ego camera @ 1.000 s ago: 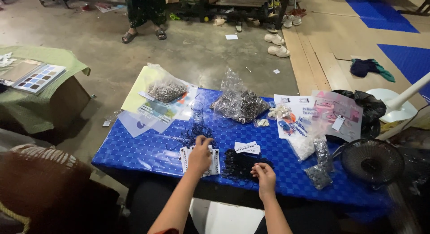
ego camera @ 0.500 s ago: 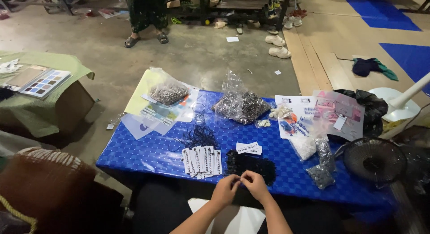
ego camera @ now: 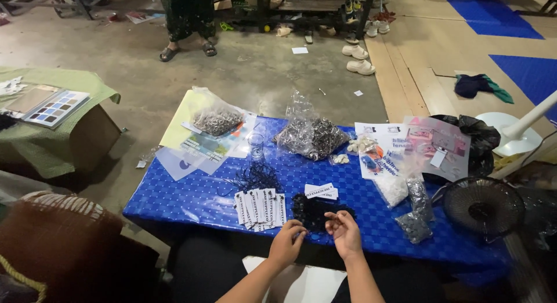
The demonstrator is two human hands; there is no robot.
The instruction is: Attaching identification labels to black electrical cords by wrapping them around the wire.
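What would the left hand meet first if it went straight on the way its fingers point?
Probably the heap of small black loops on the blue checked table cover: the left hand points up and right at its near edge, though depth is unclear.

low counter [ego camera: 191, 196] with a blue checked cover, bearing a row of white tags [ego camera: 260, 206], a black cord heap [ego camera: 315, 212], clear bags of metal rings [ego camera: 310, 135] and printed sheets [ego camera: 400, 149].

Blue table cover [ego camera: 197, 196]: glossy woven-look plastic, catching the light. Tags [ego camera: 259, 207]: white matt paper or card. Clear bags [ego camera: 310, 135]: thin, crinkled, shiny plastic holding small metallic-looking pieces (material not certain). Dark pile [ego camera: 313, 211] just beyond both bare hands: matt black, stringy. Floor [ego camera: 116, 59]: rough, dull concrete.
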